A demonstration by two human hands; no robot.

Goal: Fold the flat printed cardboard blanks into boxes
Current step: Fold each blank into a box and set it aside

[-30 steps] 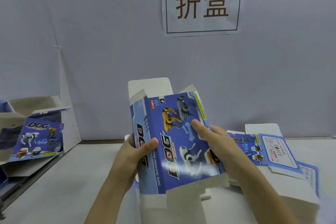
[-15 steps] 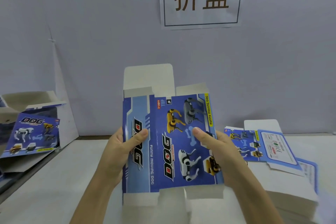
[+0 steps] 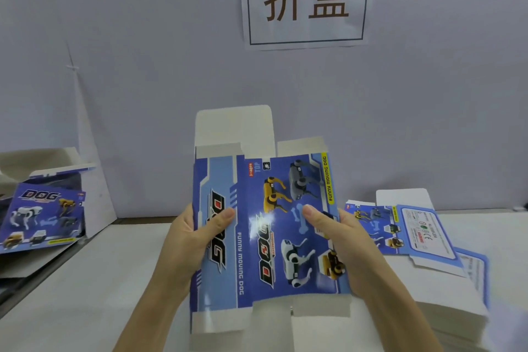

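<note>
The person is holding one cardboard blank point(image 3: 265, 231) upright over the table point(image 3: 85, 280), printed face toward them. The left hand point(image 3: 191, 240) is gripping its left edge and the right hand point(image 3: 345, 240) its right edge, thumbs pressing on the front. This hold is probably readying the flat sleeve to be squeezed open along its creases. The board is looking thin and glossy (glare is showing mid-panel), with plain grey tabs point(image 3: 234, 126) sticking out top and bottom. A stack of blanks point(image 3: 445, 317) is lying at the right.
</note>
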